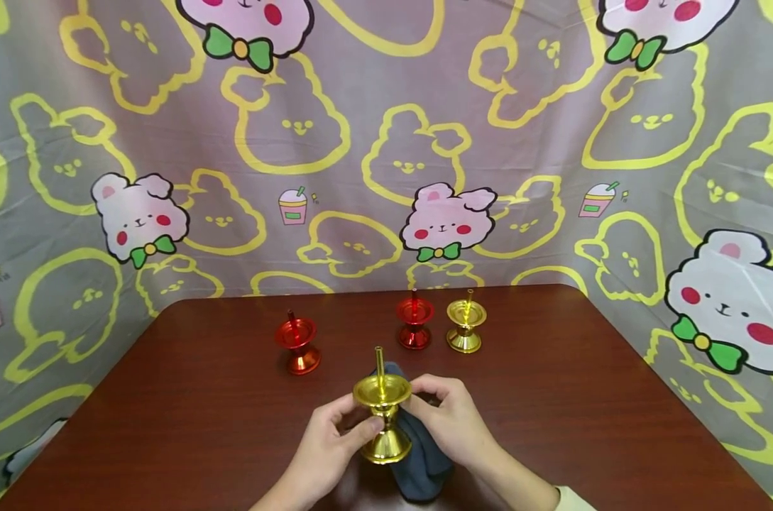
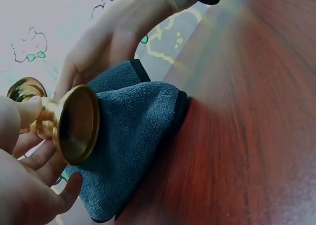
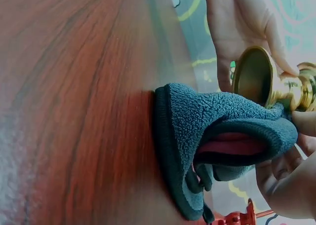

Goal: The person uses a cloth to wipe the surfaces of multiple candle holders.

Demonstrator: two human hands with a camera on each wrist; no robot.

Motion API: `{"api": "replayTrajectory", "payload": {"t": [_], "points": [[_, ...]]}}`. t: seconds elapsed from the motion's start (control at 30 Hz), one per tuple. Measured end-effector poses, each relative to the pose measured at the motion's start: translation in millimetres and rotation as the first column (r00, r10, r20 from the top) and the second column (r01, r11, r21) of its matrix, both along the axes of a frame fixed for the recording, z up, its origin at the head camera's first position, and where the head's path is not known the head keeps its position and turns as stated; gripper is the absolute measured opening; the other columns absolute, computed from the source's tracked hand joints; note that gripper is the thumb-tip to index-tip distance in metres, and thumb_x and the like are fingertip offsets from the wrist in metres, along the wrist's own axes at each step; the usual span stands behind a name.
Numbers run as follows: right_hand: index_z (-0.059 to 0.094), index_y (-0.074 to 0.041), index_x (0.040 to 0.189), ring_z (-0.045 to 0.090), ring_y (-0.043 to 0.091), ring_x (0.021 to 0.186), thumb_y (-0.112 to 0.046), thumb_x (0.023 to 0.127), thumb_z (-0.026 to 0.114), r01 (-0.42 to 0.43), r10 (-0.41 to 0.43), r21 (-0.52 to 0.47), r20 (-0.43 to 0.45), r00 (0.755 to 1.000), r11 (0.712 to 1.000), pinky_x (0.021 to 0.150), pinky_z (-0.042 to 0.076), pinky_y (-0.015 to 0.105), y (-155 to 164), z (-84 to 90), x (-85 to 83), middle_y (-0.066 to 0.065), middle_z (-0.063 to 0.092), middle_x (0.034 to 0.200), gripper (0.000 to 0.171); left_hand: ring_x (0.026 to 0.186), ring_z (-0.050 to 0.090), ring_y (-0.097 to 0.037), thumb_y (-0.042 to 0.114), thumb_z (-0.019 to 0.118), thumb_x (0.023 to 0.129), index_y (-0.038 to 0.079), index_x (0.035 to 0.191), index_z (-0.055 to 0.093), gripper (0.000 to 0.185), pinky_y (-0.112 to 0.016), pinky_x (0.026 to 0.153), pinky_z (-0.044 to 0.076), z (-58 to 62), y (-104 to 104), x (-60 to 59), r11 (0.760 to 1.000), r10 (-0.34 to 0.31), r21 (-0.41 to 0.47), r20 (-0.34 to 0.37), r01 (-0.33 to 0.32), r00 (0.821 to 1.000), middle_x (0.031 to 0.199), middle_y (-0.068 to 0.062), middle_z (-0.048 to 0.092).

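Note:
A gold candle holder (image 1: 388, 447) with a round dish, a flared base and a thin upright tube is held up close to me. My left hand (image 1: 332, 441) grips its waist, thumb in front. On the other side, my right hand (image 1: 455, 420) pinches a dark blue-grey cloth (image 1: 424, 465) against the holder's middle. The cloth (image 2: 133, 136) hangs down behind the base in the left wrist view. Its folded edge and a reddish inner side show in the right wrist view, beside the holder's hollow base (image 3: 253, 77). Some right fingertips are hidden behind the cloth and holder.
On the brown wooden table (image 1: 188, 426) stand a red candle holder (image 1: 302, 358) at left, another red one (image 1: 414, 335) farther back, and a gold one (image 1: 466, 339) beside that. A patterned curtain (image 1: 360, 163) hangs behind the table and along its sides.

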State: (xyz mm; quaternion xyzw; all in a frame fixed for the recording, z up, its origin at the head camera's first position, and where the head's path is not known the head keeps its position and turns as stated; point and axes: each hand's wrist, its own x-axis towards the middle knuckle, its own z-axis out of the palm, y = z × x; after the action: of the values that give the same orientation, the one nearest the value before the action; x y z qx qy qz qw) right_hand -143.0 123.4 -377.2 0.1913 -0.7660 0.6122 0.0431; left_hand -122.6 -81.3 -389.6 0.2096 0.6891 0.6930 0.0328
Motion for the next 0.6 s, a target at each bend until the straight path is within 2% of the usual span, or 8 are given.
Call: {"api": "replayTrajectory", "payload": {"t": [0.13,0.23,0.37,0.43,0.6], "points": [[0.077,-0.013,0.091,0.062,0.013,0.082,-0.014,0.093,0.072,0.019,-0.019,0.019,-0.002,1.0,1.0,0.073,0.051,0.028,0,-1.0,2.0,-0.001,0.07,0.087,0.006,0.103,0.065,-0.013,0.006,0.068,0.095,-0.009,0.123,0.063,0.032,-0.026,0.087,0.052,-0.1,-1,-1.6,1.0,0.016,-0.002,0.013,-0.016,1.0,0.115,-0.022,0.068],[0.077,-0.011,0.093,0.061,0.013,0.083,-0.015,0.093,0.072,0.034,-0.034,0.005,-0.002,0.999,0.999,0.074,0.051,0.027,0,-0.5,4.2,0.001,0.071,0.088,0.006,0.101,0.067,-0.015,0.006,0.07,0.094,-0.008,0.128,0.058,0.039,-0.027,0.086,0.053,0.4,0,-2.7,0.999,0.027,0.024,0.079,-0.029,0.997,0.114,-0.021,0.069],[0.076,-0.009,0.095,0.061,0.015,0.081,-0.015,0.092,0.074,0.067,-0.067,-0.022,0.02,0.998,0.997,0.072,0.05,0.026,-2,1.7,7.7,0.003,0.071,0.089,0.008,0.101,0.068,-0.018,0.004,0.073,0.091,-0.007,0.127,0.053,0.043,-0.028,0.084,0.054,0.5,1,-3.4,0.994,0.07,0.074,0.169,-0.083,0.983,0.114,-0.02,0.07],[0.076,-0.009,0.095,0.061,0.016,0.078,-0.014,0.091,0.075,0.091,-0.089,-0.04,0.04,0.995,0.995,0.07,0.05,0.025,-3,2.3,8.9,0.003,0.071,0.089,0.007,0.101,0.067,-0.018,0.004,0.073,0.09,-0.007,0.122,0.056,0.038,-0.028,0.084,0.054,-0.5,1,-3.4,0.989,0.109,0.078,0.165,-0.123,0.98,0.113,-0.018,0.07],[0.074,-0.006,0.094,0.061,0.015,0.078,-0.009,0.088,0.077,0.121,-0.114,-0.1,0.075,0.991,0.988,0.068,0.05,0.025,-5,1.7,10.5,0.006,0.069,0.088,0.007,0.099,0.066,-0.016,0.005,0.071,0.092,-0.005,0.115,0.067,0.026,-0.026,0.082,0.053,-3.2,3,-3.3,0.972,0.223,0.051,0.098,-0.229,0.97,0.109,-0.016,0.069]]}}
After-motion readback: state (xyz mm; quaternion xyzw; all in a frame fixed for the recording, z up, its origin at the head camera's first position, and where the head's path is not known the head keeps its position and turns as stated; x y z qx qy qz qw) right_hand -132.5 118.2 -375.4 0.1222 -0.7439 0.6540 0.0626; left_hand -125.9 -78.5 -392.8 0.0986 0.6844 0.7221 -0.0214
